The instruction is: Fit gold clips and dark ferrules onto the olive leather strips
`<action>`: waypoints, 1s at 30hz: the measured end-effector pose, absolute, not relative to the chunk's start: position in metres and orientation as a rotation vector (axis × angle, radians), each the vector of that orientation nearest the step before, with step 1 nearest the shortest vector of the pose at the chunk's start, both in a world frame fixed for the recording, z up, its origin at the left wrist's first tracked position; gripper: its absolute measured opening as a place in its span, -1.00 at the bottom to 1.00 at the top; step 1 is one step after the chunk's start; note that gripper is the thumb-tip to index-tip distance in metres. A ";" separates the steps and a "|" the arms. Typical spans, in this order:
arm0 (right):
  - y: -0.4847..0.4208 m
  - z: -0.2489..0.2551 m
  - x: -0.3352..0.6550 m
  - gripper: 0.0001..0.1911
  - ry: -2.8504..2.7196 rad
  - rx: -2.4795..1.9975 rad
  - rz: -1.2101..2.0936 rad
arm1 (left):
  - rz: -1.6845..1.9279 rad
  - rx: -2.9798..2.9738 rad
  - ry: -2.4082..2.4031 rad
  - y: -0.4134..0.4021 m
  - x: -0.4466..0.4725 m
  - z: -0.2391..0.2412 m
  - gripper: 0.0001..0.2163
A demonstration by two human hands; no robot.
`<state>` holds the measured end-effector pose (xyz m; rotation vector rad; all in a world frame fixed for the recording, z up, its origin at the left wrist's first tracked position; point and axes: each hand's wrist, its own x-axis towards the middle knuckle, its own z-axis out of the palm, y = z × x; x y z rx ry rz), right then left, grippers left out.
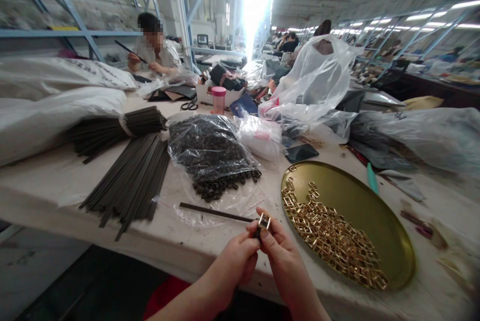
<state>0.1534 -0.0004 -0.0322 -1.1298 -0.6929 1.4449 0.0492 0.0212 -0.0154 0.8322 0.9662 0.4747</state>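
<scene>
My left hand (240, 253) is closed around the end of a dark strap (215, 212), whose free length points left over the table. Pinched in my right hand (279, 243) is a gold buckle (264, 221), held up against the strap end. Both hands meet just past the table's front edge; whether the strap passes through the buckle is hidden by the fingers. Right of them, a round gold tray (360, 201) carries a heap of gold buckles (333, 236). Behind the hands lies a clear plastic bag (210, 146) with small dark loops (215, 188) spilling from its mouth.
Bundled dark straps (131, 181) lie at the left beside white sacks (60, 101). Farther back are a pink-lidded jar (218, 100), scissors (189, 106), a dark phone (302, 153) and a large plastic bag (315, 78). A co-worker (157, 51) sits across the table holding a strip.
</scene>
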 end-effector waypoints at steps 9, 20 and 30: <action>0.005 -0.028 0.153 -0.40 -0.589 -1.111 1.430 | 0.570 0.895 0.960 0.017 0.052 -0.014 -0.80; 0.001 -0.018 0.185 -0.60 -1.111 -1.188 1.488 | 0.337 0.909 0.860 0.027 0.031 -0.008 -0.86; -0.001 -0.022 0.191 -0.64 -1.074 -1.183 1.484 | 0.287 1.436 0.996 0.032 0.028 -0.006 -0.82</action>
